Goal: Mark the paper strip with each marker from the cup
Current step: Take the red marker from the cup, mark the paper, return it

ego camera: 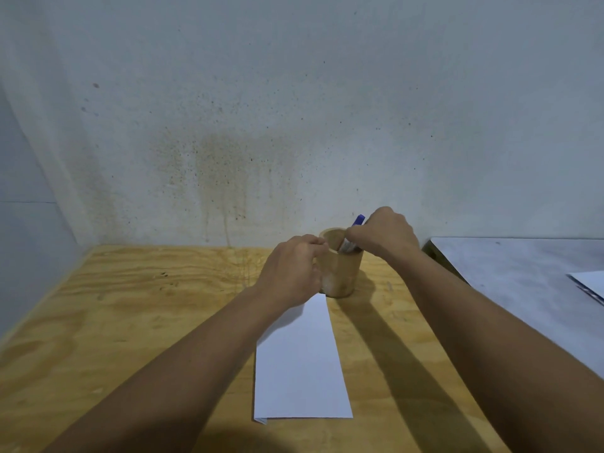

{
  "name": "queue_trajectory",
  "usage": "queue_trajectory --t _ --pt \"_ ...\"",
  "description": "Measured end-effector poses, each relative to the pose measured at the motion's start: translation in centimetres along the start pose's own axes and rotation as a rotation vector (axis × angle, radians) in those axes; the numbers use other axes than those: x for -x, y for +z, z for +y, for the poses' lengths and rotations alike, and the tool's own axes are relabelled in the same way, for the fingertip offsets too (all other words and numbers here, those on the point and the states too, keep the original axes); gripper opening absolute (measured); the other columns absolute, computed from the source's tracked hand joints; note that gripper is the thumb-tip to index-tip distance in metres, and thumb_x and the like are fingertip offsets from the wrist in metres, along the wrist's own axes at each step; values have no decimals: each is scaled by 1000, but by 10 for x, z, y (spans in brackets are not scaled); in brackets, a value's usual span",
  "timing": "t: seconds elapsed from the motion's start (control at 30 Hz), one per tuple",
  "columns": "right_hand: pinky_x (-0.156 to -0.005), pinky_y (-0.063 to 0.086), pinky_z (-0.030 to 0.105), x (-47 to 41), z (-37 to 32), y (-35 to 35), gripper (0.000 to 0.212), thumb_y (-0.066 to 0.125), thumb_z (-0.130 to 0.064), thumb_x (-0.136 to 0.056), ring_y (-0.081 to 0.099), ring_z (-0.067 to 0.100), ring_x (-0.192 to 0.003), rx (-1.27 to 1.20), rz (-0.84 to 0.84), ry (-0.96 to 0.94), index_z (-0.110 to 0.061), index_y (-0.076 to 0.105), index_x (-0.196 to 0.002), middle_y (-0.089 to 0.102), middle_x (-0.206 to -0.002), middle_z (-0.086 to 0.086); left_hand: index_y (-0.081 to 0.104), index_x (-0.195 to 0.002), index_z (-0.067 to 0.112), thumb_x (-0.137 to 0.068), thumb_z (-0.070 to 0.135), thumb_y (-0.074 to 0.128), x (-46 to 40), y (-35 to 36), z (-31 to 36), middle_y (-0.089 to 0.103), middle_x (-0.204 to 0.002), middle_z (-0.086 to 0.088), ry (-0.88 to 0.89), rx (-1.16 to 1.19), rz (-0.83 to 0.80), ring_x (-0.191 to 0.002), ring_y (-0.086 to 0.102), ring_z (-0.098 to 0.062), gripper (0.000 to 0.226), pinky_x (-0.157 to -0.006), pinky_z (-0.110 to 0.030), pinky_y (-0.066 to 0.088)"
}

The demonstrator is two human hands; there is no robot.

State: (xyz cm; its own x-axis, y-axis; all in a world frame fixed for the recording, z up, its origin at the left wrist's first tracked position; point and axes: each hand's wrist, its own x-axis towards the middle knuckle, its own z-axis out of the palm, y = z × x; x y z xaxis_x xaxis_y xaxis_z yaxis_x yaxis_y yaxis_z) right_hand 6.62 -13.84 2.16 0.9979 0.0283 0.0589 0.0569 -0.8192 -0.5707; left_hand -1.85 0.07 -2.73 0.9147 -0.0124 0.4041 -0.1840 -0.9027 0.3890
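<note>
A tan wooden cup point(343, 273) stands on the plywood table point(130, 305) near the wall. My left hand point(291, 269) wraps around the cup's left side. My right hand point(382, 233) is above the cup's rim, its fingers closed on a marker point(359, 220) with a blue cap that leans out of the cup. More markers show as grey barrels inside the rim. A white folded paper strip point(300, 364) lies flat in front of the cup, its far left corner hidden under my left wrist. The paper looks blank.
A stained pale wall point(294, 125) rises right behind the table. A grey surface point(523, 273) adjoins the table on the right, with a white sheet point(591, 282) at its edge. Bare plywood lies left of the paper.
</note>
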Motion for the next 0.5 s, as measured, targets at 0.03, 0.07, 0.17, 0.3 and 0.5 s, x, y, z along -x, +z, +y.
queue_trajectory --t 0.03,0.07,0.17,0.3,0.5 --pt "-55 37 28 -1 0 1 16 63 -24 -74 56 24 -70 -20 6 10 -13 52 -77 55 -74 3 58 -126 15 -82 6 54 0 0 0 54 -138 2 -4 1 -4 -126 47 -19 46 -102 -30 37" --pt "-55 36 28 -2 -1 1 16 63 -24 -73 55 23 -68 -43 14 20 -12 53 -77 56 -74 4 58 -127 15 -82 6 54 0 -1 0 54 -138 3 -7 4 -5 -126 47 -19 46 -102 -30 37" --pt "-53 35 26 0 -3 0 16 63 -21 -69 49 23 -59 -160 39 42 -6 57 -72 54 -67 6 58 -126 16 -81 5 54 1 -2 0 53 -138 2 -3 23 -12 -125 48 -20 46 -101 -31 38" --pt "-60 45 32 7 -6 -17 19 69 -20 -70 55 23 -66 -381 147 -26 -2 71 -75 65 -71 12 58 -125 15 -80 5 55 2 -1 0 54 -138 0 -2 41 -13 -125 49 -21 46 -102 -35 42" --pt "-71 49 22 22 -18 -50 12 53 -20 -98 68 19 -94 -652 308 -352 -18 58 -108 68 -104 5 59 -125 21 -78 17 65 -7 -12 0 54 -138 4 -155 313 -82 -127 48 -14 48 -102 -27 40"
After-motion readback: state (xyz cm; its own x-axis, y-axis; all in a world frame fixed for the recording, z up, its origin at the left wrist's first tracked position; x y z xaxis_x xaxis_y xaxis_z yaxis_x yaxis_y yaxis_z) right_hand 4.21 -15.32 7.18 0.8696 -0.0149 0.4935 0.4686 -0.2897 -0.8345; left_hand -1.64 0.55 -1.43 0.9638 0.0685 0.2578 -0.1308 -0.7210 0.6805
